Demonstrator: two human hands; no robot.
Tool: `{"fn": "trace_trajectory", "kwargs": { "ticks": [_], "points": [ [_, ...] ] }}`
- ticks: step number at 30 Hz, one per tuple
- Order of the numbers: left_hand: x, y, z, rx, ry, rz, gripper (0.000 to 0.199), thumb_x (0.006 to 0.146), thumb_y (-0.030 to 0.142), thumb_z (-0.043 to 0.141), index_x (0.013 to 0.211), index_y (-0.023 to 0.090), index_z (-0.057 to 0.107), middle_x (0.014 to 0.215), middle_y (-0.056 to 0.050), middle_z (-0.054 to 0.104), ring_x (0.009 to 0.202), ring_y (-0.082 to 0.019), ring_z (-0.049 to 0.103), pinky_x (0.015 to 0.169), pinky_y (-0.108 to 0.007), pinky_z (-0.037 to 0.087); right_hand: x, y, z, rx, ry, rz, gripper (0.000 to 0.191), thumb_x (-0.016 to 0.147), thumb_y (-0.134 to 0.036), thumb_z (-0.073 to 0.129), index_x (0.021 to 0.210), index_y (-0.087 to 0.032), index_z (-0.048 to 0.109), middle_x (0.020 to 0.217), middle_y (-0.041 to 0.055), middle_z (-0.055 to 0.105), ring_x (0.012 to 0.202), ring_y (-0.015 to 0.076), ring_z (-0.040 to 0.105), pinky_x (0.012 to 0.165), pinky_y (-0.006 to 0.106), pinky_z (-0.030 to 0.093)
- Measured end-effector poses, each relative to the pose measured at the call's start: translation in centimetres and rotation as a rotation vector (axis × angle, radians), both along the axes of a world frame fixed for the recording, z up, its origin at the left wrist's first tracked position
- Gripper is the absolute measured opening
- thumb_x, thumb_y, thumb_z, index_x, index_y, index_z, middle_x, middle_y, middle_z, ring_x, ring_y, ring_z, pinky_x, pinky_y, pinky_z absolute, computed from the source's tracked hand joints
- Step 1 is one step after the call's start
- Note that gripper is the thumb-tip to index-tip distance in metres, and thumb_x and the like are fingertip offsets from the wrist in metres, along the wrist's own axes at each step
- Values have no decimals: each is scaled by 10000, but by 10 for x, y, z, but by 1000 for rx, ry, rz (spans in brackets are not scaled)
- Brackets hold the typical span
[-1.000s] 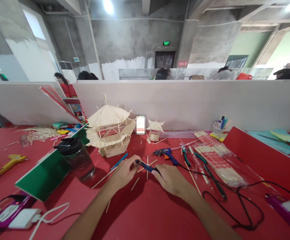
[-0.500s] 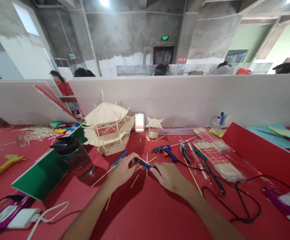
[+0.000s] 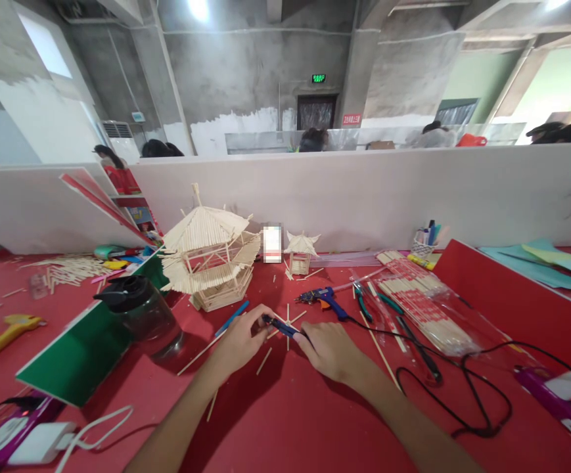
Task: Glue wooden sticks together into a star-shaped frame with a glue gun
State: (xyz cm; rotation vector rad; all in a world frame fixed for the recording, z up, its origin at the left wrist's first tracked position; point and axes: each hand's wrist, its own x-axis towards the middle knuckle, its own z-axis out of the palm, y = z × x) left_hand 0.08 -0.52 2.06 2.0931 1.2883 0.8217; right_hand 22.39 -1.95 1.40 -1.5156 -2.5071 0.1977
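Note:
My right hand [image 3: 332, 349] is closed round the blue handles of a small pair of pliers [image 3: 281, 325], which point to the left. At their dark jaws, the fingers of my left hand [image 3: 246, 338] are pinched together; whatever lies between those fingertips is too small to make out. Just behind the pliers, thin wooden sticks crossed in a star shape [image 3: 288, 315] rest on the red tabletop [image 3: 285, 420], partly covered by the tool. A short loose stick [image 3: 264, 361] lies in front of my left hand, and a blue pen-like rod [image 3: 232, 318] lies behind it.
Behind stand a large stick pavilion [image 3: 209, 256] and a small one [image 3: 301, 253]. A blue glue gun [image 3: 322, 299] with a trailing black cable [image 3: 443, 351], green-handled pliers [image 3: 363, 303] and bagged sticks [image 3: 428, 309] lie right. A dark bottle [image 3: 142, 315] and green board [image 3: 78, 361] stand left.
The camera view has shifted slightly. Both hands and the pliers keep nearly the same position over the crossed sticks.

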Motion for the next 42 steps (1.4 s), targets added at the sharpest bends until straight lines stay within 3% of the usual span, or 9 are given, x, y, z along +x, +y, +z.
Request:
{"fn": "trace_trajectory", "kwargs": {
  "ticks": [10, 20, 30, 42],
  "points": [
    [-1, -5, 5, 40, 69, -19, 113, 928, 269, 525, 972, 240, 625, 749, 38, 623, 700, -155, 580, 677, -241, 403, -4, -4, 1, -17, -69, -11, 413, 1045, -386, 301, 959, -164, 638, 895, 107, 747, 772, 247, 697, 584, 303, 263],
    [-4, -7, 6, 74, 156, -14, 211, 875, 125, 489, 981, 256, 616, 828, 27, 698, 763, -175, 634, 697, -254, 404, -13, -2, -16, -40, -58, -35, 474, 1061, -375, 245, 966, -166, 659, 897, 109, 756, 807, 249, 718, 623, 307, 330],
    [-4, -5, 5, 39, 122, -13, 97, 908, 218, 528, 953, 250, 608, 792, 28, 676, 733, -176, 608, 700, -256, 401, -14, -2, -15, -38, -73, -45, 470, 1055, -366, 258, 984, -160, 675, 897, 123, 759, 805, 242, 717, 664, 297, 382],
    [-13, -3, 6, 6, 143, -16, 145, 920, 201, 456, 997, 254, 566, 828, 20, 646, 744, -173, 588, 699, -259, 406, -22, -6, -9, -13, -49, -118, 454, 1040, -420, 311, 1045, -155, 680, 907, 141, 758, 835, 275, 724, 675, 312, 416]
  ]
}}
